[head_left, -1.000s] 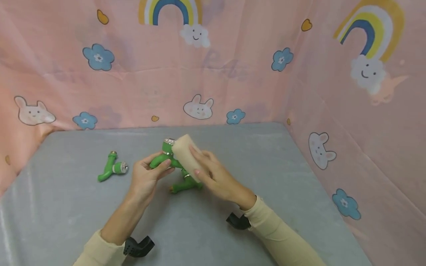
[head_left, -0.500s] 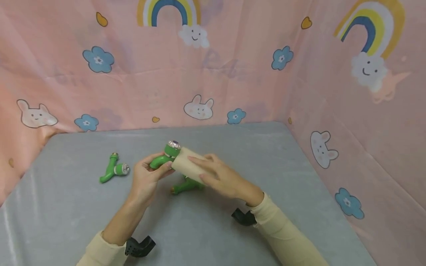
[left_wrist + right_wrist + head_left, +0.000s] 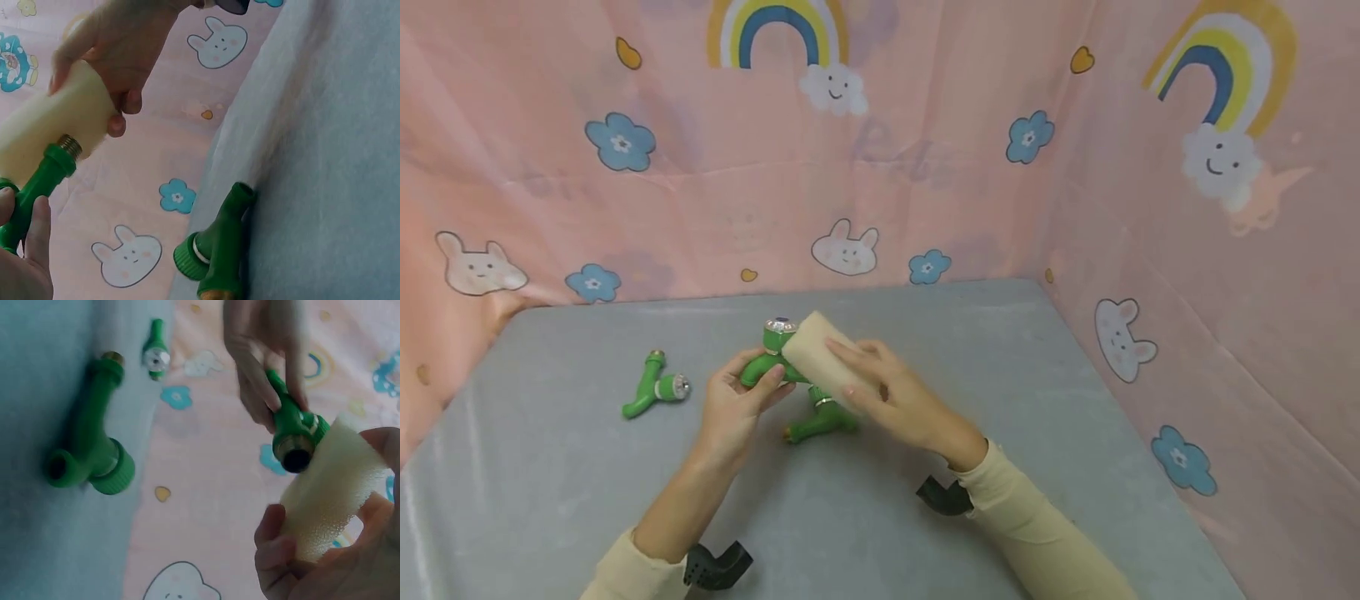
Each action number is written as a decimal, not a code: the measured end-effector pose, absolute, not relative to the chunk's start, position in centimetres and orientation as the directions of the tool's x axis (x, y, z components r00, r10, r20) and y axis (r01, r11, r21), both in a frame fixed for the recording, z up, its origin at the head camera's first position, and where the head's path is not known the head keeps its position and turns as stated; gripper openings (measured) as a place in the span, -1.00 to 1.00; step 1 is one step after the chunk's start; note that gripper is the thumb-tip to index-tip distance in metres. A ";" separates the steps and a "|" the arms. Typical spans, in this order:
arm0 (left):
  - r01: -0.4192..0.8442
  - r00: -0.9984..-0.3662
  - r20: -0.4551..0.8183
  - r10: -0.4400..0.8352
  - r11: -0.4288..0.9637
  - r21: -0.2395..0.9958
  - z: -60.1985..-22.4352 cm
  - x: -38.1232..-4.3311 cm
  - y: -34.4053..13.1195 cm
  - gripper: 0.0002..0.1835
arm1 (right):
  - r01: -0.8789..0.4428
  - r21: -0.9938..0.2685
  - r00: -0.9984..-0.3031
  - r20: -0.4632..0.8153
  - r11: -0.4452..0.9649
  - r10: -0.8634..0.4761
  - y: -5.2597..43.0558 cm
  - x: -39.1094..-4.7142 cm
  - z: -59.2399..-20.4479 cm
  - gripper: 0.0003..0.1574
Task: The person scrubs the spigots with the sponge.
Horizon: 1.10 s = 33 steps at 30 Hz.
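Observation:
My left hand [image 3: 735,406] grips a green faucet [image 3: 763,368] by its curved spout, above the table; its round silver-topped knob points up. In my right hand [image 3: 901,398] is a cream-coloured sponge [image 3: 822,354], pinched between thumb and fingers and laid along the faucet's side. The right wrist view shows the sponge [image 3: 334,487] right at the faucet's [image 3: 292,440] threaded end and knob. Below the hands a second green faucet [image 3: 823,419] lies on the table, partly hidden by the sponge. A third green faucet [image 3: 651,387] lies to the left of my left hand.
A grey cloth covers the table [image 3: 850,533]. Pink printed curtains [image 3: 925,183] rise along its back and right sides. Black curved devices [image 3: 718,567] are strapped at both wrists.
The sponge swings down toward the right, then back up along the faucet's side, with my right hand tilting along. My left hand keeps its grip on the faucet, nearly still.

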<state>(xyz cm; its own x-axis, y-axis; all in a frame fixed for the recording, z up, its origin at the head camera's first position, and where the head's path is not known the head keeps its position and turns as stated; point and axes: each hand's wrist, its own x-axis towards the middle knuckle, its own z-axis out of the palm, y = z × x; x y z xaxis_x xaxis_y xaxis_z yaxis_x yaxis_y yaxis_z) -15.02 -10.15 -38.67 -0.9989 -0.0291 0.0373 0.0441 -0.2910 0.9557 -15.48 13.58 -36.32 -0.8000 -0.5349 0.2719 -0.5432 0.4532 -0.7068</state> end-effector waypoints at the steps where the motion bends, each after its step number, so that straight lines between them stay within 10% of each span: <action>1: 0.057 -0.998 0.048 -0.040 -0.274 0.960 -38.6 -15.0 -10.1 -0.73 | -0.546 -0.697 -0.798 0.264 0.465 -0.541 13.4 -15.4 -36.4 -0.34; 10: 0.122 -0.992 0.120 -0.045 -0.060 0.991 -37.6 -14.9 -11.4 -0.58 | -0.538 -0.579 -0.808 0.148 0.612 -0.570 14.4 -15.6 -35.6 -0.37; 21: 0.120 -0.992 0.114 -0.049 -0.153 0.981 -38.0 -15.0 -10.4 -0.57 | -0.603 -0.594 -0.787 0.329 0.533 -0.522 13.6 -15.6 -36.4 -0.39; 33: 0.040 -0.998 0.033 -0.055 -0.139 0.989 -37.8 -15.4 -11.5 -0.77 | -0.549 -0.578 -0.807 0.180 0.603 -0.562 15.3 -16.0 -35.3 -0.39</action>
